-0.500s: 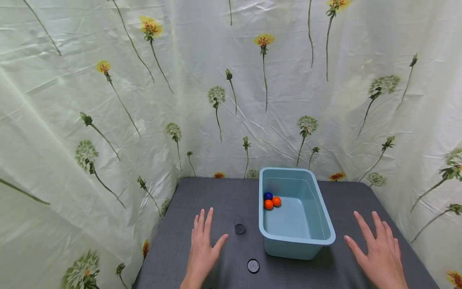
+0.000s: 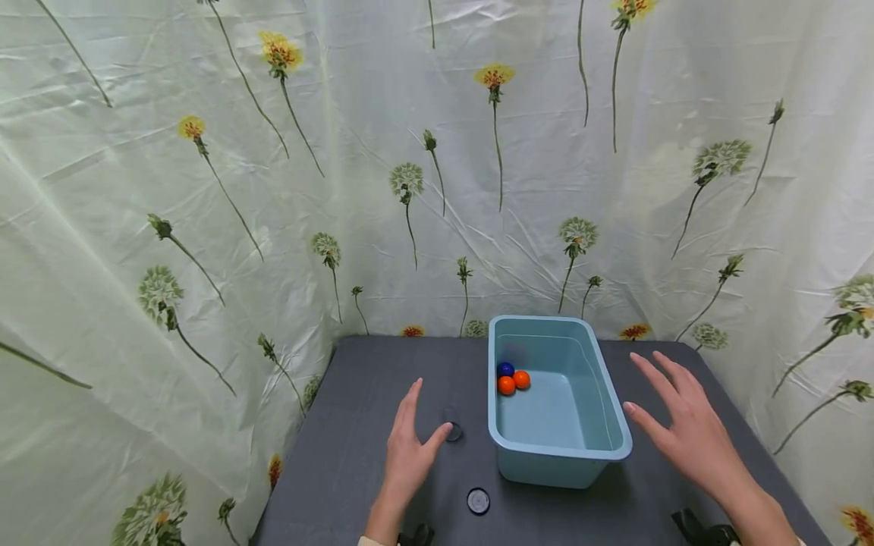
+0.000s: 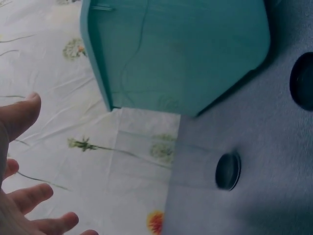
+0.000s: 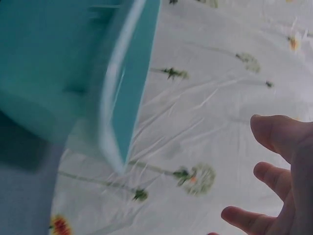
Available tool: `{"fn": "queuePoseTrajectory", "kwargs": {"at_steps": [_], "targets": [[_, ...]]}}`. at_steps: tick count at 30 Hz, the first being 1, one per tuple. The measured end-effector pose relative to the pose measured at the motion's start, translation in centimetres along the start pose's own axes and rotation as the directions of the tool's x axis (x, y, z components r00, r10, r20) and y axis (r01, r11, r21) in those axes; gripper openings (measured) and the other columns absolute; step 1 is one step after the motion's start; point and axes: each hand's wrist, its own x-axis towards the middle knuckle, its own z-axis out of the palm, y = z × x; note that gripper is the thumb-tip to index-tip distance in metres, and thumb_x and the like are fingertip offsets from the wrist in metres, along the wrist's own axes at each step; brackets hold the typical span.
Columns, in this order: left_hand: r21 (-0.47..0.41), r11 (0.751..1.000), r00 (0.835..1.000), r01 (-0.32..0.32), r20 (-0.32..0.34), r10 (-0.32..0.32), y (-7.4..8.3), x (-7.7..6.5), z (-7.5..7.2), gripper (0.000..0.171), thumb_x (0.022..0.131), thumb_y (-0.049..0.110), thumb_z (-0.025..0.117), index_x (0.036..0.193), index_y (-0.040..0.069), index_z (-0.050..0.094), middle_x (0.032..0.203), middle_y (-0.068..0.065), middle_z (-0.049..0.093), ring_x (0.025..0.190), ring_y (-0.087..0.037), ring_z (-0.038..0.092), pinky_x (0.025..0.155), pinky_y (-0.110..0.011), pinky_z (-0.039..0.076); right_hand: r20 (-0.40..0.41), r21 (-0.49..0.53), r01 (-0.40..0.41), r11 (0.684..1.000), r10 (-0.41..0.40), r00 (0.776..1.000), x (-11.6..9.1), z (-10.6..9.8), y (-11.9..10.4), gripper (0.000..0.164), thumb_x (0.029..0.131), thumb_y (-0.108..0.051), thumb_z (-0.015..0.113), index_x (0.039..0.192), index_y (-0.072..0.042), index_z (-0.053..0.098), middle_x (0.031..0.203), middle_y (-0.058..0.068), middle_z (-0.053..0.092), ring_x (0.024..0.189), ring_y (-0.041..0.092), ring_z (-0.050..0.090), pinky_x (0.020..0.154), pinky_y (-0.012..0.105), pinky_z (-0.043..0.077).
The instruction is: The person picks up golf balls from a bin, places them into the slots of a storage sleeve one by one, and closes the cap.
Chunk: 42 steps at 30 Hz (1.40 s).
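Observation:
A light blue plastic bin (image 2: 594, 454) stands on the dark table, with two orange balls (image 2: 522, 379) and one dark blue ball (image 2: 505, 369) together at its left inner wall. My left hand (image 2: 407, 458) hovers with fingers extended and thumb apart, left of the bin and nearest a small clear container with a dark round end (image 3: 228, 171). Its thumb partly overlaps that container in the head view. A round black lid (image 2: 479, 501) lies flat nearer me. My right hand (image 2: 691, 425), fingers spread and holding nothing, is in the air beside the bin's right wall.
A white curtain (image 2: 369, 121) printed with dandelions hangs behind and on both sides of the table. The dark table top (image 2: 396, 364) extends left of the bin and behind the left hand. Black straps (image 2: 703, 531) show at the wrists.
My right hand has moved left and forward, closer to the bin. My left hand has shifted right, toward the clear container. The bin, balls and lid have stayed in place.

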Motion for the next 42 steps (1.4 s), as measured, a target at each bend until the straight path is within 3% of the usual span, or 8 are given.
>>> {"fn": "queuePoseTrajectory", "kwargs": {"at_steps": [6, 12, 18, 25, 32, 38, 42], "targets": [[-0.097, 0.993, 0.997, 0.069, -0.028, -0.072, -1.0, 0.8, 1.5, 0.086, 0.085, 0.036, 0.083, 0.157, 0.030, 0.037, 0.157, 0.000, 0.040, 0.142, -0.031, 0.039, 0.106, -0.063, 0.036, 0.068, 0.031, 0.100, 0.994, -0.102, 0.992, 3.0, 0.4, -1.5, 0.078, 0.088, -0.030, 0.079, 0.156, -0.027, 0.040, 0.154, 0.021, 0.036, 0.133, 0.050, 0.037, 0.086, 0.074, 0.037], [-0.179, 0.978, 0.993, 0.104, -0.037, -0.112, -3.0, 1.4, 3.3, 0.086, 0.083, 0.034, 0.085, 0.155, 0.029, 0.039, 0.156, -0.002, 0.042, 0.142, -0.028, 0.040, 0.107, -0.059, 0.038, 0.174, 0.073, 0.132, 0.989, -0.143, 0.974, 6.0, 2.0, -2.0, 0.070, 0.094, -0.038, 0.072, 0.155, -0.025, 0.041, 0.153, 0.020, 0.038, 0.133, 0.046, 0.041, 0.089, 0.071, 0.042], [-0.210, 0.966, 0.986, 0.153, -0.026, -0.162, -4.4, 1.7, 4.9, 0.089, 0.081, 0.028, 0.087, 0.155, 0.022, 0.038, 0.151, -0.012, 0.046, 0.139, -0.033, 0.042, 0.106, -0.059, 0.039, 0.268, 0.166, 0.105, 0.981, -0.147, 0.952, 8.5, 4.3, -1.6, 0.065, 0.097, -0.045, 0.066, 0.153, -0.022, 0.043, 0.150, 0.014, 0.042, 0.132, 0.038, 0.046, 0.093, 0.065, 0.046], [-0.249, 0.944, 0.972, 0.216, -0.034, -0.231, -5.4, 1.6, 6.2, 0.082, 0.079, 0.022, 0.088, 0.149, 0.016, 0.046, 0.145, -0.010, 0.053, 0.136, -0.032, 0.046, 0.107, -0.057, 0.038, 0.387, 0.219, 0.052, 0.974, -0.136, 0.912, 11.0, 6.9, -1.4, 0.061, 0.099, -0.044, 0.063, 0.152, -0.021, 0.046, 0.149, 0.015, 0.045, 0.130, 0.038, 0.048, 0.097, 0.063, 0.044], [-0.316, 0.930, 0.979, 0.189, -0.014, -0.203, -6.5, 1.6, 7.5, 0.059, 0.083, 0.019, 0.085, 0.135, 0.023, 0.059, 0.134, -0.012, 0.061, 0.125, -0.031, 0.056, 0.102, -0.055, 0.044, 0.450, 0.243, 0.003, 0.970, -0.115, 0.885, 12.6, 9.4, -0.4, 0.059, 0.098, -0.043, 0.065, 0.150, -0.017, 0.050, 0.147, 0.015, 0.049, 0.131, 0.039, 0.048, 0.100, 0.063, 0.042], [-0.355, 0.921, 0.986, 0.161, 0.015, -0.167, -7.8, 1.4, 8.2, 0.051, 0.086, 0.013, 0.081, 0.132, 0.014, 0.059, 0.126, -0.017, 0.063, 0.119, -0.032, 0.059, 0.100, -0.055, 0.046, 0.487, 0.261, 0.002, 0.965, -0.134, 0.863, 13.7, 11.0, 0.1, 0.055, 0.098, -0.031, 0.067, 0.148, -0.013, 0.052, 0.144, 0.017, 0.052, 0.126, 0.039, 0.052, 0.099, 0.060, 0.044], [-0.351, 0.922, 0.986, 0.164, 0.048, -0.157, -8.3, 1.5, 8.1, 0.049, 0.087, 0.015, 0.081, 0.131, 0.017, 0.059, 0.127, -0.015, 0.063, 0.118, -0.030, 0.059, 0.098, -0.053, 0.047, 0.516, 0.277, -0.026, 0.960, -0.126, 0.847, 14.5, 12.1, 0.2, 0.052, 0.097, -0.025, 0.069, 0.146, -0.014, 0.054, 0.143, 0.016, 0.054, 0.125, 0.039, 0.053, 0.098, 0.059, 0.045]]}}
